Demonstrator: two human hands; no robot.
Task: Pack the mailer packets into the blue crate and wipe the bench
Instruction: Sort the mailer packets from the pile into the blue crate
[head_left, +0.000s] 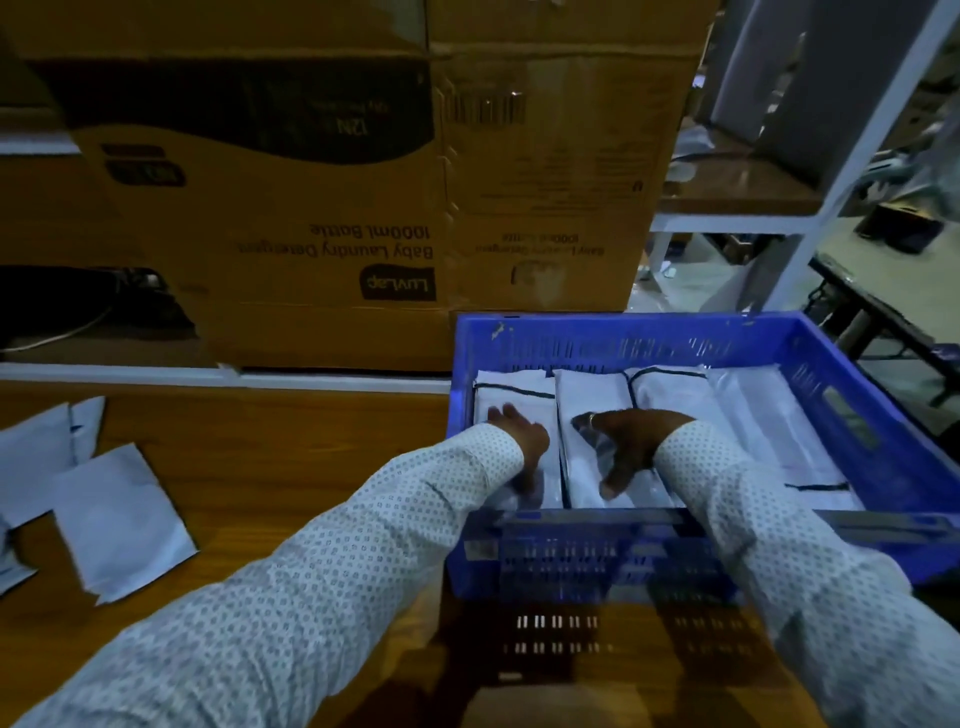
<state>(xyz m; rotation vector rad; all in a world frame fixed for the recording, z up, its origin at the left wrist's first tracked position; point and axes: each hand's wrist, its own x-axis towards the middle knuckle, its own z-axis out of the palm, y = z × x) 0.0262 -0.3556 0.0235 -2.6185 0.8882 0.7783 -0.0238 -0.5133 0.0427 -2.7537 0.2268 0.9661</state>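
Head view: both hands reach into the blue crate (883, 415), which stands on the right of the wooden bench (270, 467). White mailer packets (670, 395) lie side by side in rows across its floor. Left hand (522, 441) rests flat on the leftmost row, fingers straight and slightly spread. Right hand (623, 447), a ring on one finger, presses on the next row, fingers and thumb spread apart. More loose packets (122, 519) lie on the bench at far left. Large cardboard boxes (311, 208) stand behind.

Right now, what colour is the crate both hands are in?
Blue, with slotted walls: the crate shows best in the head view.
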